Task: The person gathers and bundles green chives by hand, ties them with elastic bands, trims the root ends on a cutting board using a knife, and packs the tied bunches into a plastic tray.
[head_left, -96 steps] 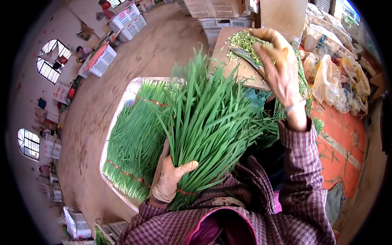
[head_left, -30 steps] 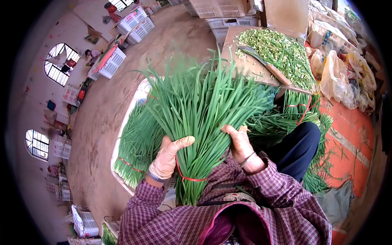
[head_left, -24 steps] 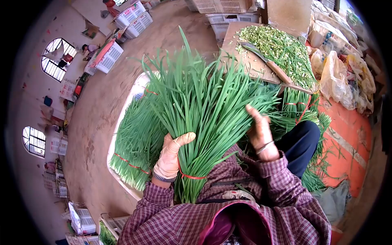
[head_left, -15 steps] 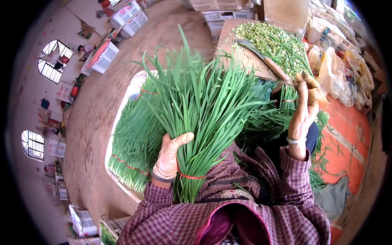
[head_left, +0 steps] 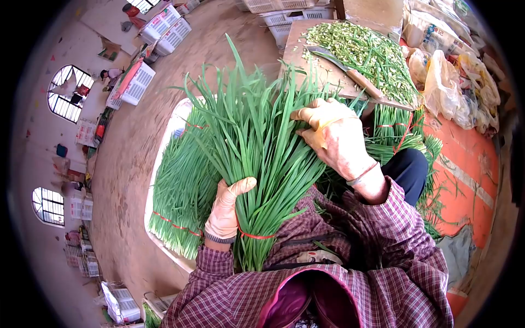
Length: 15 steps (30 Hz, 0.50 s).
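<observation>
My left hand [head_left: 225, 210], in a pale glove, is wrapped around a large bunch of garlic chives [head_left: 268, 158] with its leaves fanned upward. A red band [head_left: 256, 236] circles the lower stalks, just beside that hand. On the right side of the bunch, my right hand [head_left: 336, 136] has its fingers curled in against the upper leaves; what lies under the fingertips is partly hidden. A worn, yellowish covering shows on its fingers. A knife [head_left: 350, 71] with a wooden handle rests on the cutting board [head_left: 292, 52], beyond the right hand.
To the left, a white crate [head_left: 150, 199] holds banded chive bundles [head_left: 180, 180]. Chopped pieces [head_left: 361, 49] cover much of the board. More banded chives [head_left: 392, 128] lie below it. Plastic bags [head_left: 445, 87] and an orange sheet [head_left: 465, 164] are at right.
My right hand has moved left and inward from beside the knife handle to the upper leaves of the bunch. My left hand keeps its hold in nearly the same place.
</observation>
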Each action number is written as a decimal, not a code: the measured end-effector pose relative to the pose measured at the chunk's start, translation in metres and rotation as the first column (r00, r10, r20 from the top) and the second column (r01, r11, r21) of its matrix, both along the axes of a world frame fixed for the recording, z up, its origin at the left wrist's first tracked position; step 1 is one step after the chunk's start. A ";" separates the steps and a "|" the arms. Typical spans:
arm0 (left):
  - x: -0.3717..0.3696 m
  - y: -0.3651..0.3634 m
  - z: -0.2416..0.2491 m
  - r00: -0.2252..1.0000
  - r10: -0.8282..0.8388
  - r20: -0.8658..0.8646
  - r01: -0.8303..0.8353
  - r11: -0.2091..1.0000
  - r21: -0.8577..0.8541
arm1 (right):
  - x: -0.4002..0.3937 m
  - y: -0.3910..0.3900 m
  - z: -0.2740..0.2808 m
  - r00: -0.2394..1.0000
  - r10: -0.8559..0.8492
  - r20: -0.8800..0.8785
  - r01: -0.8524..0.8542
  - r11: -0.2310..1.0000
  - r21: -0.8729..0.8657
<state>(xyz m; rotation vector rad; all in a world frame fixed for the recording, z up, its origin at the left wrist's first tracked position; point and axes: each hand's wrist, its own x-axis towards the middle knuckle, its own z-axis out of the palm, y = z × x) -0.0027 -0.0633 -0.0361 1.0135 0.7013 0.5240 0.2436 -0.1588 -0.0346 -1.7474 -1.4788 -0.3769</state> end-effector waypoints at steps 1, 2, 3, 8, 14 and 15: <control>0.002 -0.002 0.003 1.000 0.001 0.006 -0.001 1.000 0.007 | 0.001 -0.001 0.004 1.000 0.007 0.011 -0.007 0.999 -0.043; 0.002 -0.002 0.003 1.000 0.001 0.005 -0.001 1.000 0.006 | 0.003 0.000 0.005 1.000 0.007 0.010 -0.007 0.999 -0.043; 0.001 -0.001 0.002 1.000 -0.004 0.000 0.004 1.000 0.004 | 0.005 0.001 0.005 0.998 0.053 0.026 -0.051 0.997 -0.063; 0.000 0.000 0.000 1.000 -0.009 0.000 0.009 1.000 -0.011 | 0.007 0.002 0.005 0.991 0.134 0.019 -0.133 0.991 -0.019; -0.002 0.005 -0.008 1.000 -0.015 -0.007 0.015 1.000 -0.014 | 0.014 0.003 0.002 0.986 0.166 -0.007 -0.166 0.985 -0.046; -0.004 0.006 -0.011 0.999 -0.036 -0.022 0.036 0.999 0.010 | 0.016 0.003 0.000 0.982 0.184 0.038 -0.182 0.982 -0.052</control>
